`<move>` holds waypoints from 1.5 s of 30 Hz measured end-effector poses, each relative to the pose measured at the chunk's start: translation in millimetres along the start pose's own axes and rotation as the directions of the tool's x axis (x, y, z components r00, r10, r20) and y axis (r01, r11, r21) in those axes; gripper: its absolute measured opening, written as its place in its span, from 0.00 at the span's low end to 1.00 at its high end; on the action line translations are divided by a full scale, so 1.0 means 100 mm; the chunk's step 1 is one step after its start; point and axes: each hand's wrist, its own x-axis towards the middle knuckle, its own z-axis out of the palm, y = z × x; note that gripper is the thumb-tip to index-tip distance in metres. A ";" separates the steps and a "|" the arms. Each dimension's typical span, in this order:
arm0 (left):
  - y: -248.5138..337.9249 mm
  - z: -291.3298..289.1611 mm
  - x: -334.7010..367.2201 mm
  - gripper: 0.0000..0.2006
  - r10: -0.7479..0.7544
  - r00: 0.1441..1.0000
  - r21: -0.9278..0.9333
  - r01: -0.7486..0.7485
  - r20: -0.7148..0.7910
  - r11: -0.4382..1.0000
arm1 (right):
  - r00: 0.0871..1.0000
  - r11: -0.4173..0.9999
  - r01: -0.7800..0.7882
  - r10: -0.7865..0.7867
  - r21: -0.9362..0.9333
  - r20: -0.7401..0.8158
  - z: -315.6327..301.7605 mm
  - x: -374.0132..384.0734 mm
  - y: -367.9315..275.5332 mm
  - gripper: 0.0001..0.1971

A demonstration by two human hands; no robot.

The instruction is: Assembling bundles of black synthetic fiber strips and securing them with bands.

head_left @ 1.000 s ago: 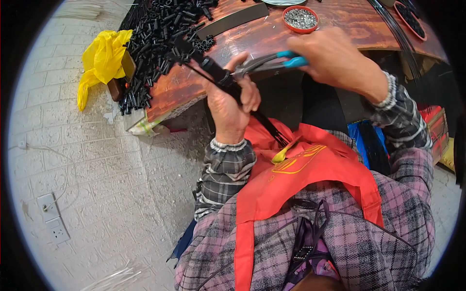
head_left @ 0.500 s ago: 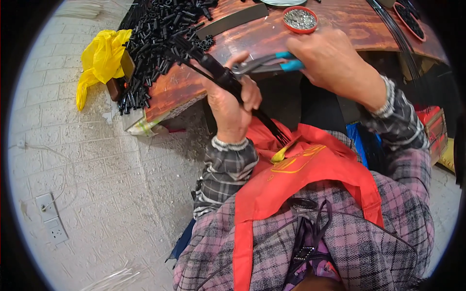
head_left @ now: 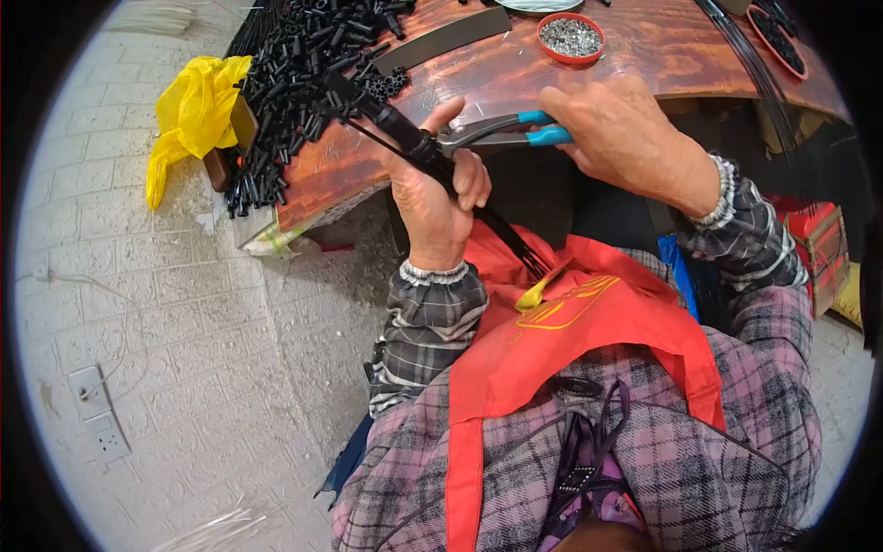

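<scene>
My left hand (head_left: 434, 207) is closed around a black umbrella frame (head_left: 397, 127), its thumb raised. The frame slants from the table edge down toward my lap, where its thin ribs (head_left: 526, 250) end over the red apron (head_left: 598, 336). My right hand (head_left: 630, 143) grips pliers (head_left: 548, 136) with blue handles. The metal jaws of the pliers meet the frame just above my left fingers; what lies between them is too small to make out.
Many short black plastic tubes (head_left: 294, 55) are heaped at the left of the wooden table (head_left: 644, 60). A red dish (head_left: 570, 62) holds small metal pieces. A yellow plastic bag (head_left: 193, 106) hangs at the table's left corner. Thin black rods (head_left: 750, 55) cross the right side.
The pliers and my right hand have shifted slightly left and down, and the handles look spread wider. My left hand keeps its hold on the frame.
</scene>
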 end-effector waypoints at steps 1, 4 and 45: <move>0.00 0.00 0.01 0.41 -0.005 1.000 0.006 0.005 0.001 1.000 | 1.000 1.000 0.002 -0.002 0.004 0.028 0.02 0.03 -0.01 0.13; -0.01 0.01 0.01 0.42 0.013 0.999 0.030 -0.015 0.040 0.999 | 0.999 0.997 0.011 -0.008 0.082 -0.042 0.06 -0.01 0.03 0.12; 0.00 0.04 0.01 0.43 -0.019 1.000 0.029 0.020 -0.006 0.999 | 0.998 0.991 -0.014 0.006 -0.133 -0.062 -0.12 0.01 -0.10 0.10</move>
